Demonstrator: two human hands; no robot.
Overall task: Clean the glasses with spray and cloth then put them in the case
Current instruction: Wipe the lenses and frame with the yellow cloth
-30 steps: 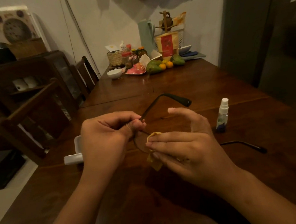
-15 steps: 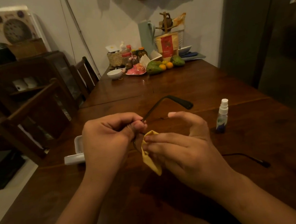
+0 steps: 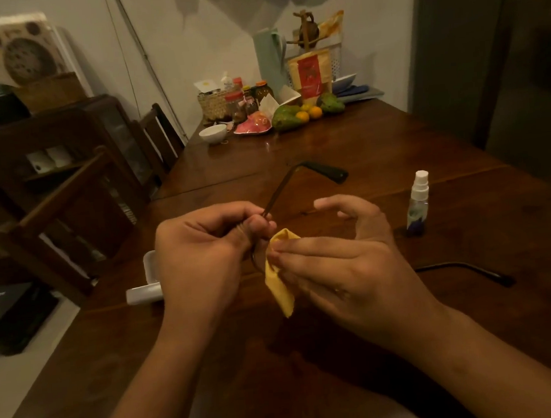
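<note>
Right fingertips are pressing a fold of the yellow cloth against the lens, middle and ring fingers lying long and close together over it while the index finger is lifting clear, arched above the work. The thumb is hiding underneath, so I cannot tell how it is backing the cloth, but the fabric is plainly being pinched there, with its loose tail hanging down below the right hand. Across from it, the left fingers are curling tight, thumb and forefinger clamping the glasses right at the frame's corner by the hinge, and that looks like a sensible choice: the left hand is bracing the frame so the rubbing is not twisting it. One temple is sticking up and away towards the far end of the table, the other temple is trailing out low to the right, both open so the lens faces are staying reachable. The lens itself is mostly hiding between the hands, held above the wood in front of the person. The spray bottle is standing upright, well apart to the right, cap on. The white case is waiting open at the table's left edge, partly behind the left wrist, and it is probably sitting there ready for the last step.
</note>
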